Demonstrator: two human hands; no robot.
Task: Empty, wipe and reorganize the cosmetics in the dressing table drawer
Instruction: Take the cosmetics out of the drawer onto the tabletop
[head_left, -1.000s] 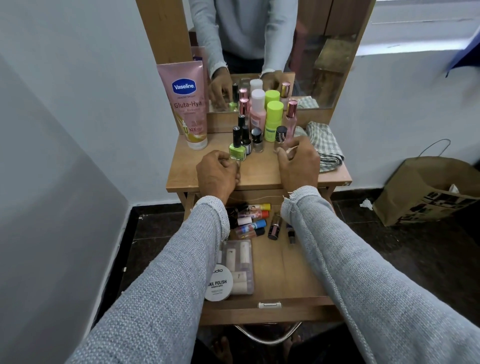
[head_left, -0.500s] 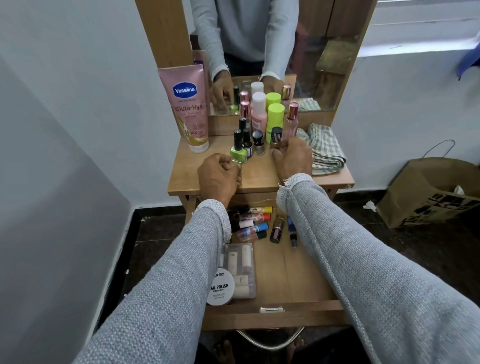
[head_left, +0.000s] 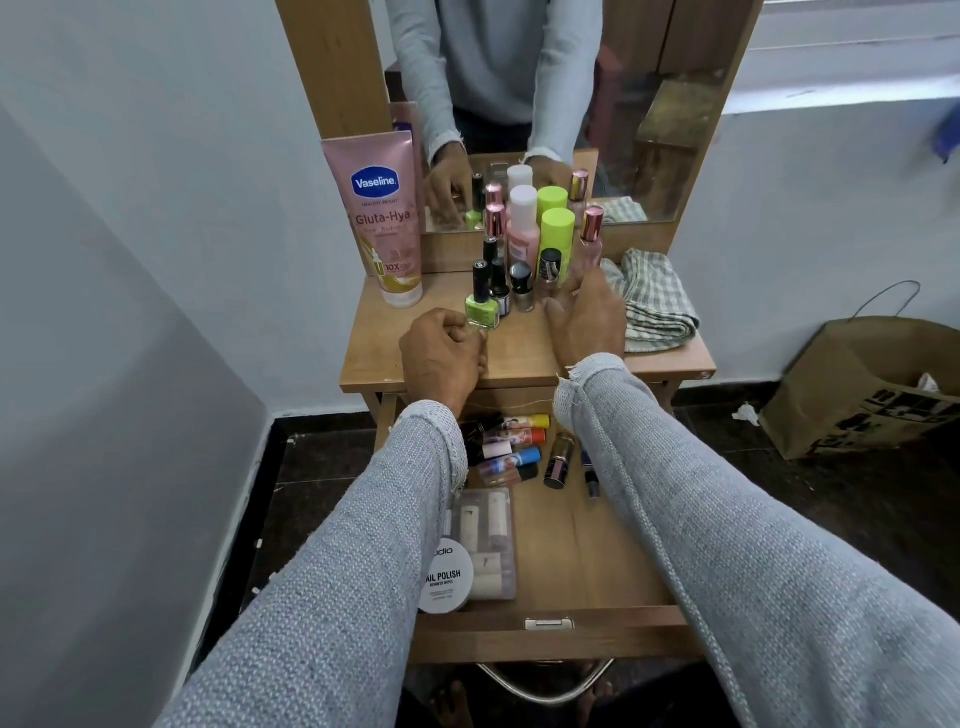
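Cosmetics are split between two places: the open wooden drawer (head_left: 597, 561) near the person, and the dressing table top (head_left: 524, 358) beyond it. At the drawer's far end lie several small tubes with yellow, orange and blue caps (head_left: 511, 447), side by side, with a dark lipstick (head_left: 558, 461) just right of them. At its near left sits a clear plastic case (head_left: 485, 540) holding pale cylinders, and a round white tub of nail polish remover wipes (head_left: 445, 577) overlaps the case's near corner. A metal latch (head_left: 541, 623) is set in the drawer's front edge.

On the top, a cluster of upright bottles stands before the mirror (head_left: 545, 130): a green nail polish bottle (head_left: 482, 306) with a black cap, smaller dark-capped bottles, a pink bottle with a white cap (head_left: 522, 228) and a lime-capped bottle (head_left: 557, 239). A tall pink Vaseline tube (head_left: 382, 218) stands at far left on its cap. A folded checked cloth (head_left: 654, 306) lies at right.

The left hand (head_left: 441, 353) is curled, fingers touching the base of the green bottle; whether it grips is unclear. The right hand (head_left: 587, 317) is relaxed with fingers extended toward the bottles, just beside the cloth. Both grey knitted sleeves cross above the drawer, hiding parts of it. A brown paper bag (head_left: 862, 389) stands on the dark floor at right.
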